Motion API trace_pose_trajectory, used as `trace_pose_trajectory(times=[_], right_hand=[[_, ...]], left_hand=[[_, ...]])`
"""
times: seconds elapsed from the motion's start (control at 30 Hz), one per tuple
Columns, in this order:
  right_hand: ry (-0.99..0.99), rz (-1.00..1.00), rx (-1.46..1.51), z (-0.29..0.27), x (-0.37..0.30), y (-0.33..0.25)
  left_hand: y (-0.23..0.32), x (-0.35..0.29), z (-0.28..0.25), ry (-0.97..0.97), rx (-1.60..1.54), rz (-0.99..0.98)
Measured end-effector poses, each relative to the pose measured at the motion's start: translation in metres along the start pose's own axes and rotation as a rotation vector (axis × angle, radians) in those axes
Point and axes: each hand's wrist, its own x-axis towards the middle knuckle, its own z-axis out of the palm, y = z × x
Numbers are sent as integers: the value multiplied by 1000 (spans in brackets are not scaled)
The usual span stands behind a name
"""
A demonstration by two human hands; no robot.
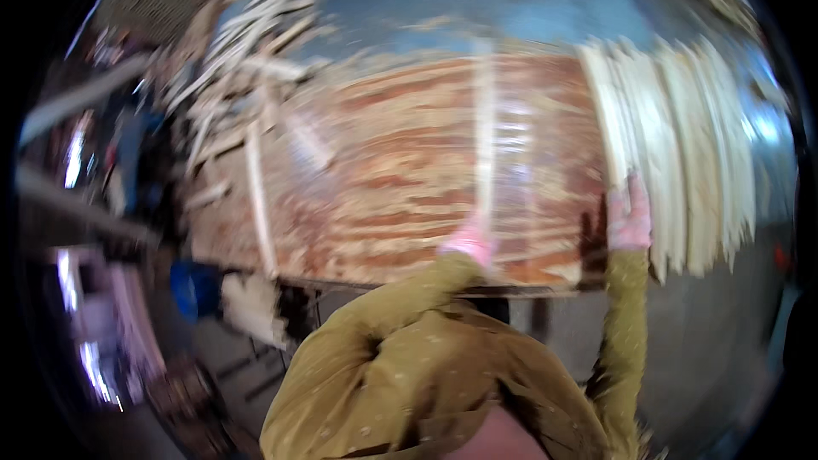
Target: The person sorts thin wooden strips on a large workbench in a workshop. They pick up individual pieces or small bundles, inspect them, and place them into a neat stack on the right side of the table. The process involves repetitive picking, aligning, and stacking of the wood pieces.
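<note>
Head view, blurred. My left hand [469,240] is holding the near end of a narrow pale wood strip [484,136]; the fingers are bunching narrowly there, though the blur is hiding their exact grip. The strip is running away from me across the reddish-brown, dust-streaked board tabletop [392,179]. My right hand [630,217] is lying open, its fingers extending forward and slightly apart, touching the left side of a row of pale wood strips [682,153], which are lying side by side at the right end of the tabletop. Loose scrap strips [256,51] are lying crisscrossed at the far left; a blue bucket [194,290] is standing below the near left corner.
</note>
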Motion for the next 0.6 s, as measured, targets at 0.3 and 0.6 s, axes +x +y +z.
trace_pose_trajectory(times=[0.3, 0.6], right_hand=[[-399, 43, -162, 197, -79, -101], [-422, 74, 396, 330, -88, -228]], left_hand=[[-77, 20, -173, 290, 168, -168], [-186, 97, -334, 687, 137, -507]])
